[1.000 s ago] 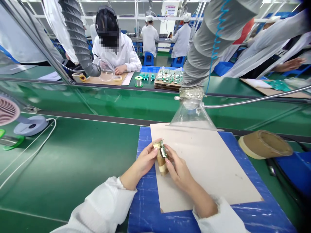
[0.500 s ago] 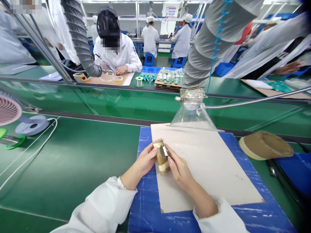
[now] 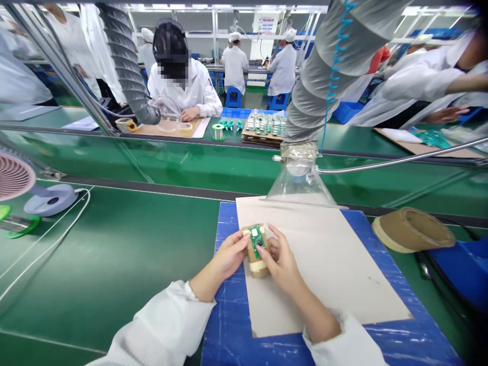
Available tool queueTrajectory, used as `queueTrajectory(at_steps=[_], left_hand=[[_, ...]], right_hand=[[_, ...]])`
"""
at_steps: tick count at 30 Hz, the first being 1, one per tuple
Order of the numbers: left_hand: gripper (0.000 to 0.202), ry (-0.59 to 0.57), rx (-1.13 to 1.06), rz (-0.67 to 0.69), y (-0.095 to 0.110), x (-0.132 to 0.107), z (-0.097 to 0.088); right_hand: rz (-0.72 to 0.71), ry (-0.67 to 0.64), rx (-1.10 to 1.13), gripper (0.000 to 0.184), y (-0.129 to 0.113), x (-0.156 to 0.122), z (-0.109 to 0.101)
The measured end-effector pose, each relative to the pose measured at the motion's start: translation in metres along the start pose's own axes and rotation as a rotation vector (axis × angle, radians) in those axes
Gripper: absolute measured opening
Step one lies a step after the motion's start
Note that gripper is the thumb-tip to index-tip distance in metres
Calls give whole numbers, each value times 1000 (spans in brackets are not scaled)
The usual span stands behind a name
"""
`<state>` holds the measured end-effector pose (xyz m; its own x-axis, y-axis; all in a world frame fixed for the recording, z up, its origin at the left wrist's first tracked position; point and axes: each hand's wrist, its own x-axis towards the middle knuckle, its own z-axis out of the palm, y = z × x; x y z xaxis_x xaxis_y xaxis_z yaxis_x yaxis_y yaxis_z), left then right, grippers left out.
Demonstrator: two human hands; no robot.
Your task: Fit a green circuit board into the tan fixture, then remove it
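The left hand (image 3: 231, 252) is curled closed around the side of a tan holder (image 3: 259, 267), so the holder seems to stay still. A small green circuit board (image 3: 256, 240) sits on top of the holder, and the right hand (image 3: 276, 256) grips the board with its fingertips, which may keep it from sliding. Both hands are just above a pale card (image 3: 324, 264), which lies on a blue mat (image 3: 227, 223), so the card looks like a clean, soft place to work. The mat sits on a green bench (image 3: 114, 254). A clear funnel (image 3: 301, 185) hangs just past the hands on a grey ribbed hose (image 3: 335, 86), and it seems placed there to suck up smoke. A brown tape roll (image 3: 414, 230) lies to the right, and a small pink fan (image 3: 15, 178) stands to the left. Across the bench, a co-worker (image 3: 183, 86) in a white coat sits near a spool of wire (image 3: 218, 130) and a tray of green boards (image 3: 263, 124).
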<state>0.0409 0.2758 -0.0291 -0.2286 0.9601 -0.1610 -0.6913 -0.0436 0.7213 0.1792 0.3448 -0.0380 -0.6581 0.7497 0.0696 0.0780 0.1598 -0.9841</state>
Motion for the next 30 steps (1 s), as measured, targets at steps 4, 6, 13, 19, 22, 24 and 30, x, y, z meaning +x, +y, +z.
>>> queueTrajectory(at_steps=[4,6,13,19,22,24,30], left_hand=[[41,43,99,44,-5,0,0],[38,83,151,72,-6,0,1],[38,108,261,80,-3,-1,1],[50,43,389,96,-5,4,-4],[57,39,540,160,-6,6,-5],[62,32,683,226,-5,4,-5],[69,-78,1055,313,-7,-13,-2]], right_hand=[[-6,25,34,64,3,0,1],[-14,4,50,64,0,0,1],[-8,-70,152,50,-1,0,-1],[-5,-20,163,51,4,5,-2],[-13,44,147,50,0,5,-6],[-14,101,128,50,-3,2,-11],[31,297,-2,49,0,-23,-38]])
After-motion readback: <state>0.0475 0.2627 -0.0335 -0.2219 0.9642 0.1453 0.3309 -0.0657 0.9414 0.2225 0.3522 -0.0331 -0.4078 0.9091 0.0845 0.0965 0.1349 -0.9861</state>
